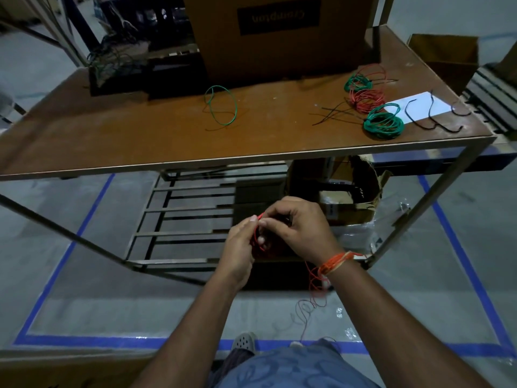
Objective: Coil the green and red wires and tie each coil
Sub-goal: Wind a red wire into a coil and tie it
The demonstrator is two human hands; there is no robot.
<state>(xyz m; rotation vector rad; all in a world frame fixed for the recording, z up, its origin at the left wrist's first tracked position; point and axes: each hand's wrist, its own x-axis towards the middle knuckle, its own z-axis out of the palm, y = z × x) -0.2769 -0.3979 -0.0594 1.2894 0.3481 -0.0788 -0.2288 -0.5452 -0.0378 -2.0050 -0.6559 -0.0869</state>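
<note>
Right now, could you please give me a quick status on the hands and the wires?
Both hands pinching the red wire below table edge. Its tail hangs toward the floor. Loose green wire waits on the table. Nothing in the way.

Between the two hands, most of the red wire (258,233) is hidden behind curled fingers; whether it forms a coil there cannot be told. Far above them, the cardboard box (282,37) is cut off by the top edge.

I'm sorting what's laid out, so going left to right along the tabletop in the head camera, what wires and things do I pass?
Loose green wire loop → thin black wire pieces → red coil → near green coil → white paper with curved black wires. The smaller green coil overlaps the red coil's span, so it's left out.
</note>
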